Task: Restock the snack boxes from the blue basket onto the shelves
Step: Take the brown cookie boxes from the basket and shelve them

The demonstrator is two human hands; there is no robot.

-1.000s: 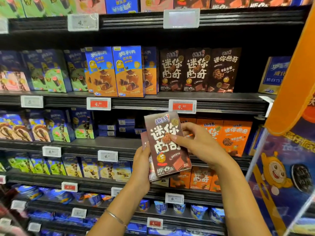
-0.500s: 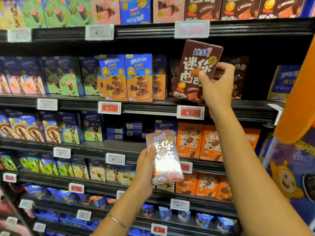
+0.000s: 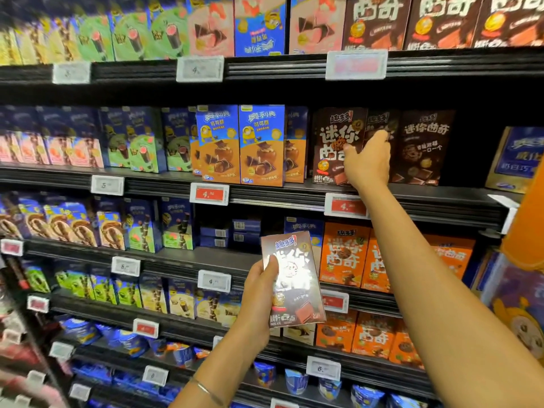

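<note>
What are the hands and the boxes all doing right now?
Left hand: gripping a brown box by its side.
Held brown box: upright, a bit tilted, in the air, not shelved yet.
Right hand: pinching another brown box on the shelf.
Shelf brown box: standing upright beside matching boxes.
Blue boxes: standing upright at the shelf front.
</note>
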